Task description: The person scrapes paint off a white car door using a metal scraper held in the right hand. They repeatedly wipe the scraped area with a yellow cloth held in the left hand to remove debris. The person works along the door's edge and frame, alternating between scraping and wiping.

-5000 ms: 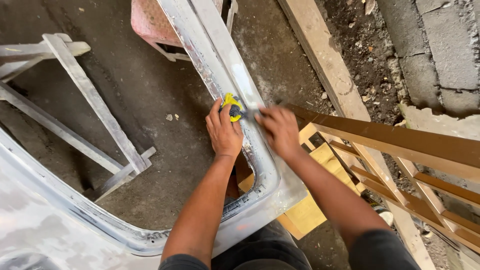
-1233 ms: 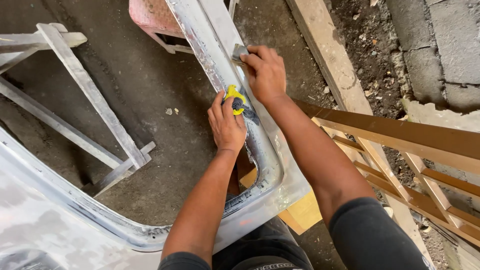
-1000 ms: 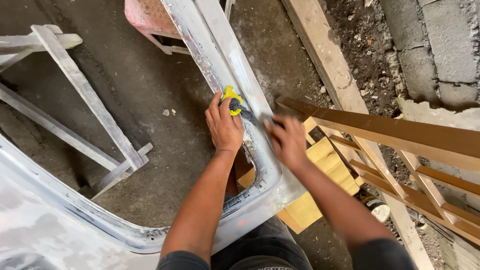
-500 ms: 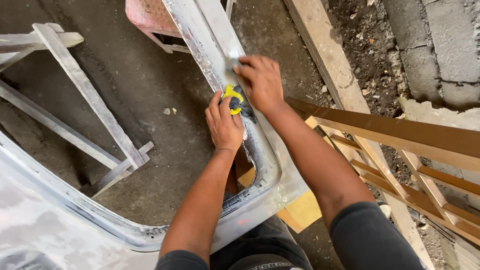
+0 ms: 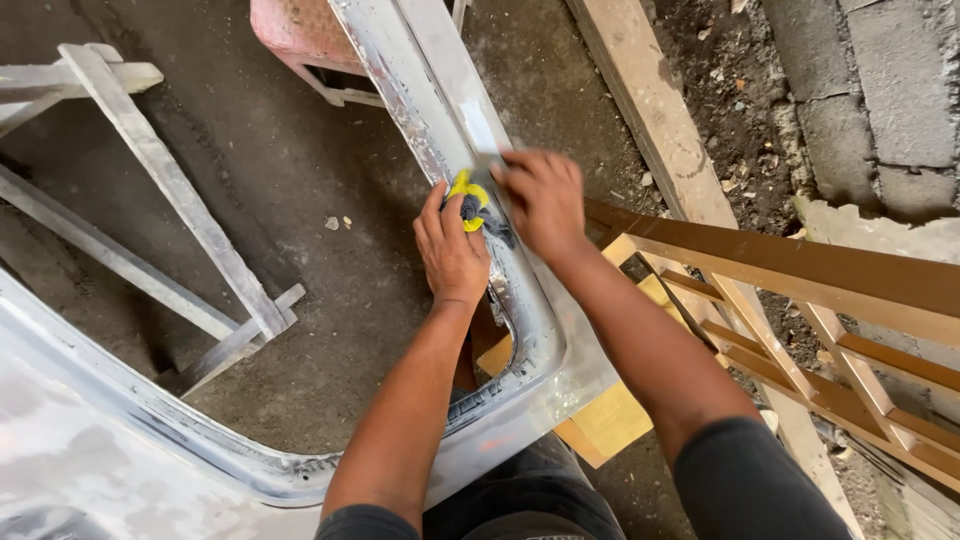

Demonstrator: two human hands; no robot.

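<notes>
A grey primed metal panel frame (image 5: pixel 420 80) runs from the top middle down to a rounded corner near my body. My left hand (image 5: pixel 450 250) rests on the frame's inner edge and pinches a yellow sponge (image 5: pixel 468 190) with a dark patch against it. Just to its right, my right hand (image 5: pixel 540 200), blurred by motion, presses flat on the frame. A small grey sheet of sandpaper (image 5: pixel 487 160) shows under its fingertips. The two hands almost touch.
A pink plastic stool (image 5: pixel 295 30) supports the frame at the top. A white metal stand (image 5: pixel 170 180) lies on the concrete floor at left. A brown wooden rack (image 5: pixel 800 270), a pale plank (image 5: pixel 650 100), a yellow board (image 5: pixel 610 420) and concrete blocks (image 5: pixel 880 90) fill the right side.
My right hand has rubbed back and forth along the frame, and in the last half second it slid a little toward me. My left hand has stayed in place with the sponge.
</notes>
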